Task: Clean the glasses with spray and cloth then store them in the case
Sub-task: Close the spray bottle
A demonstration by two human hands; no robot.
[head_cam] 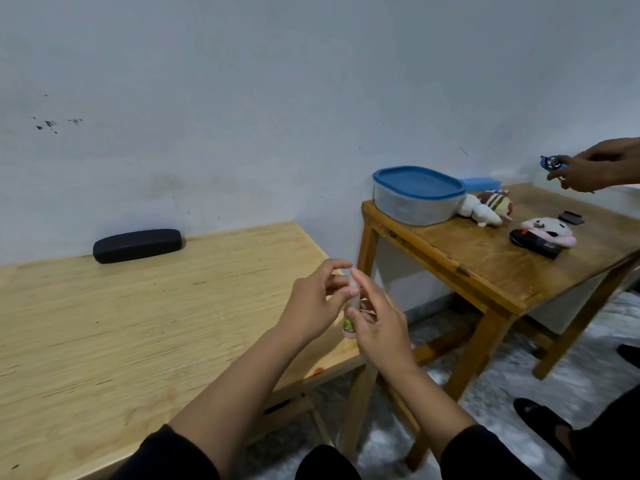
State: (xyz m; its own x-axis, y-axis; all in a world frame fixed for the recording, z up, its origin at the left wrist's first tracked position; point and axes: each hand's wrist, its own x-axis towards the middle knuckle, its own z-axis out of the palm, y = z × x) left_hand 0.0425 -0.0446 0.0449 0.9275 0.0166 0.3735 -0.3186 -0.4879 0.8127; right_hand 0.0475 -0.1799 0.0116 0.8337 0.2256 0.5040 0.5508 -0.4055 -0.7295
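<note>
A small white spray bottle [349,326] with a green and pink label is held upright over the right edge of the light wooden table [104,341]. My right hand [379,327] grips its body from the right. My left hand [313,301] has its fingertips at the bottle's clear top. A closed black glasses case [137,245] lies at the back of the table against the wall. No glasses or cloth are in view.
A darker wooden table [485,271] stands to the right with a blue-lidded plastic box [417,195], plush toys [488,207] and small dark items. Another person's hand [595,169] holds a small blue object above it. Someone's shoes are on the floor at right.
</note>
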